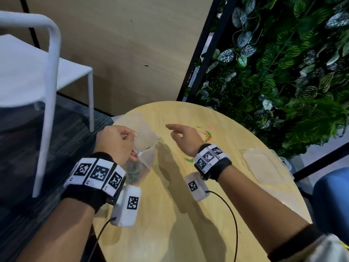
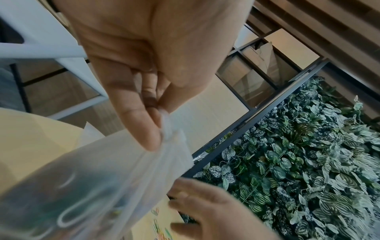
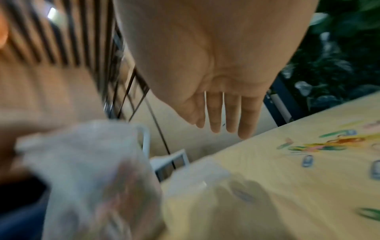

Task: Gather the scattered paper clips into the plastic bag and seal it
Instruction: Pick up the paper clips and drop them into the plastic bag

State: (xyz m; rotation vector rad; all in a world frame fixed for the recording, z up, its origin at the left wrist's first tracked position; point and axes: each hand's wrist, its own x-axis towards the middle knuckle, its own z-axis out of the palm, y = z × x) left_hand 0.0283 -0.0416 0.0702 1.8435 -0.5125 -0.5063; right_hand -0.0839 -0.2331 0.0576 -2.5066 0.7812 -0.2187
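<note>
Upright, plastic bag (image 1: 140,163) hangs from left hand (image 1: 115,142)

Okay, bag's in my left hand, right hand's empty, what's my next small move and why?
Probably reach the right hand to the loose paper clips beside it and pick some up: its fingers are straight and empty, clips remain on the table, and the left hand pinches the plastic bag.

Motion blur smears the plastic bag (image 3: 86,170) across the right-wrist view, its contents unreadable, while the loose paper clips (image 1: 206,135) at two o'clock of the right hand (image 1: 181,137) are too small to count.
</note>
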